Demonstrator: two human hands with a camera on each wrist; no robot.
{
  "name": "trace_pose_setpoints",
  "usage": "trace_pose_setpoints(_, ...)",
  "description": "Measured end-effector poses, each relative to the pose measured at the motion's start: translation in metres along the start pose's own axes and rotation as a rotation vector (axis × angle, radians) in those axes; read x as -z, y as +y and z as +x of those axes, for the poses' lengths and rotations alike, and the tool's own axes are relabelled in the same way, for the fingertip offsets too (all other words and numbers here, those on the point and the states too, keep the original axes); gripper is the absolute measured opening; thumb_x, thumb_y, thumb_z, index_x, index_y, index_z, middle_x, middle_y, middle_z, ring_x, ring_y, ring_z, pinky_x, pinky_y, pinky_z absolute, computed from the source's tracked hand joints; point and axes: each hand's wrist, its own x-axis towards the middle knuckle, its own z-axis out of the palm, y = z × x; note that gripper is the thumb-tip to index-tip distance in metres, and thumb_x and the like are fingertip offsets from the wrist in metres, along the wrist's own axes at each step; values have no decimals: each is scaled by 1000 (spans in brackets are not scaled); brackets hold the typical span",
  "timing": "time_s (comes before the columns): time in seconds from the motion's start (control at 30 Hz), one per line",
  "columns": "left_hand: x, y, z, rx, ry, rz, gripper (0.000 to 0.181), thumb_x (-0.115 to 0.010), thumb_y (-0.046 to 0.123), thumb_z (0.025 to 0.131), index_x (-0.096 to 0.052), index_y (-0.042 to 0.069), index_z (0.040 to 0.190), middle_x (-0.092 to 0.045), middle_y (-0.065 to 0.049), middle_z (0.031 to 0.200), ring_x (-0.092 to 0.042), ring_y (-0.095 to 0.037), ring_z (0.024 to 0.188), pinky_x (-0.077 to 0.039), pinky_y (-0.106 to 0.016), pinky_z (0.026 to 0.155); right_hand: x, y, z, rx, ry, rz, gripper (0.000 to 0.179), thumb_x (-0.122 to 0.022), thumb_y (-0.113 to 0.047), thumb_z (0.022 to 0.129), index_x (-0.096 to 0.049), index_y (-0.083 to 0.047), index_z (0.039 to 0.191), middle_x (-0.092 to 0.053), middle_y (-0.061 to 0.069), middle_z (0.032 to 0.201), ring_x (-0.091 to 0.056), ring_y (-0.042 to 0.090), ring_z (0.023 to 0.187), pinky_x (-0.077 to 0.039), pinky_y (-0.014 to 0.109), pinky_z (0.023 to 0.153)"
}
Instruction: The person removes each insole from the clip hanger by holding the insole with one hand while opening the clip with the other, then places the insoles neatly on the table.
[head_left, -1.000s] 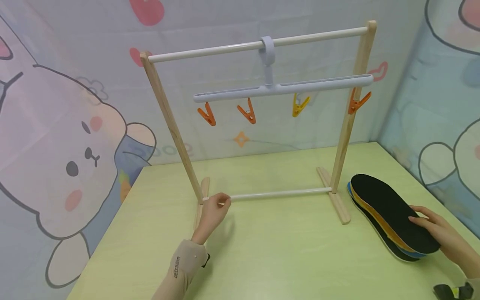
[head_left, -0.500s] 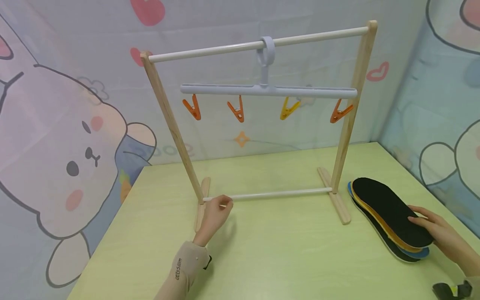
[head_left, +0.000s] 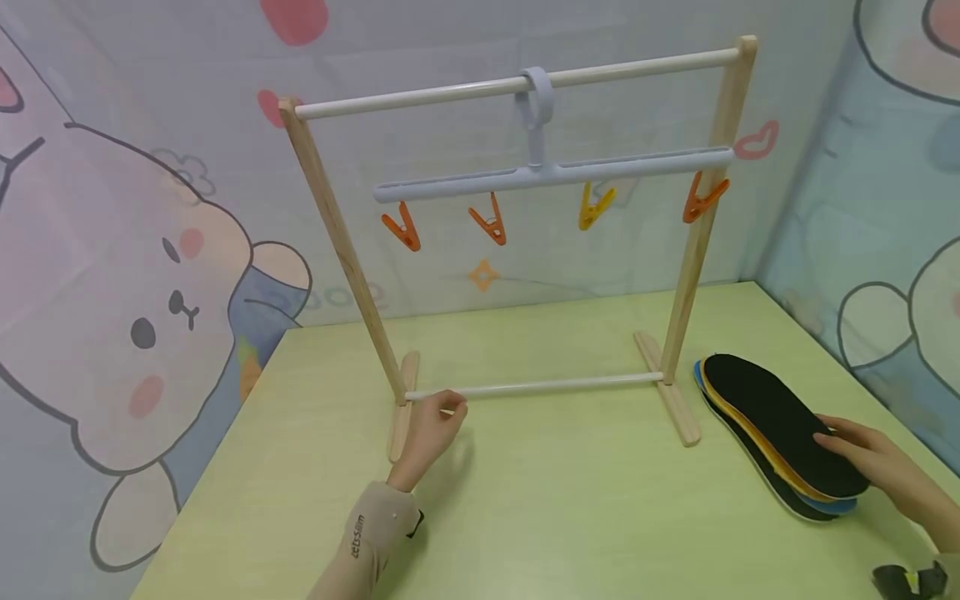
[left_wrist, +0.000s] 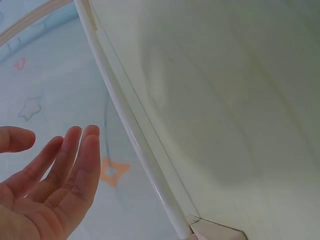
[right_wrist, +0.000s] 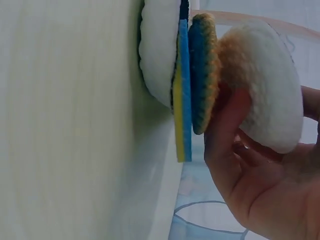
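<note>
My right hand [head_left: 873,462] grips the near end of a black insole [head_left: 783,421], the topmost of a stack at the table's right side. In the right wrist view this insole [right_wrist: 277,90] shows a white fleecy underside, its near end raised off those beneath. Under it lie an orange-and-blue insole [right_wrist: 204,80], a blue-and-yellow foam insole [right_wrist: 181,125] and a white fleecy one [right_wrist: 157,50] at the bottom. My left hand [head_left: 431,429] hovers by the rack's lower bar [head_left: 562,387], fingers loosely bent. Nothing is between its fingers in the left wrist view.
A wooden drying rack [head_left: 341,242] stands at the back of the table [head_left: 555,500]. From its top bar [head_left: 637,72] hangs a pale hanger [head_left: 555,174] with orange clips [head_left: 491,221] and a yellow clip [head_left: 595,207]. Printed cloth walls [head_left: 150,275] border the table.
The hanger has swung on its bar, one way and then partly back. The near end of the top insole has shifted slightly left in my right hand. My left hand has barely moved.
</note>
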Motion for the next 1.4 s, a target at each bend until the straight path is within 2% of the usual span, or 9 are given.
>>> trace_pose_setpoints(0.13, 0, -3, 1, -23, -2, 0, 16, -55, 7, 84, -65, -3, 92, -66, -15, 88, -63, -24, 76, -51, -29, 66, 2, -3, -1, 5, 2, -107, 71, -28, -41, 96, -9, 15, 135, -11, 45, 132, -20, 61, 113, -35, 62, 81)
trace_pose_setpoints(0.23, 0, -4, 1, -41, -5, -2, 16, -55, 5, 84, -65, -4, 91, -66, -16, 88, -63, -25, 78, -52, -30, 66, 3, -5, -2, 17, 11, -162, 69, -28, -40, 96, -13, 15, 134, -15, 45, 131, -24, 61, 111, -38, 61, 78)
trace_pose_setpoints(0.53, 2, -3, 1, -39, -10, 0, 14, -55, 5, 83, -65, -3, 90, -66, -16, 87, -63, -26, 79, -52, -31, 67, 2, -11, -4, 87, 59, -261, 62, -34, -32, 96, -22, 18, 131, -29, 45, 125, -44, 56, 100, -46, 48, 69)
trace_pose_setpoints(0.7, 2, -1, -1, -26, -9, 20, 14, -55, 6, 84, -65, -2, 89, -66, -15, 87, -63, -26, 78, -52, -32, 67, 2, -11, -5, 89, 52, -283, 62, -36, -33, 96, -23, 18, 131, -33, 44, 122, -47, 55, 97, -46, 48, 68)
trace_pose_setpoints(0.87, 0, -2, -3, 18, -24, 33, 15, -55, 10, 84, -65, 0, 90, -67, -13, 89, -63, -24, 78, -51, -31, 66, 2, -10, -6, 115, 56, -287, 62, -39, -31, 95, -23, 17, 131, -34, 45, 121, -49, 53, 94, -47, 48, 67)
trace_pose_setpoints(1.0, 0, -4, -5, 23, -26, 37, 17, -54, 11, 84, -65, 0, 92, -67, -13, 90, -64, -24, 77, -51, -31, 65, 1, -11, -7, 126, 60, -309, 62, -41, -31, 94, -24, 17, 130, -34, 45, 120, -51, 52, 91, -48, 48, 66)
trace_pose_setpoints(1.2, -1, -5, -9, 26, -42, 50, 19, -54, 13, 85, -65, 0, 95, -67, -13, 92, -64, -22, 76, -51, -28, 63, -2, -17, -8, 153, 109, -369, 59, -45, -29, 93, -30, 15, 128, -36, 46, 118, -53, 52, 87, -48, 47, 63)
trace_pose_setpoints(1.4, 0, -4, -9, 24, -47, 64, 20, -52, 13, 87, -64, 0, 96, -67, -13, 93, -63, -19, 73, -49, -25, 59, -3, -23, -8, 233, 154, -475, 55, -52, -24, 90, -36, 16, 123, -40, 46, 112, -56, 49, 79, -48, 49, 62)
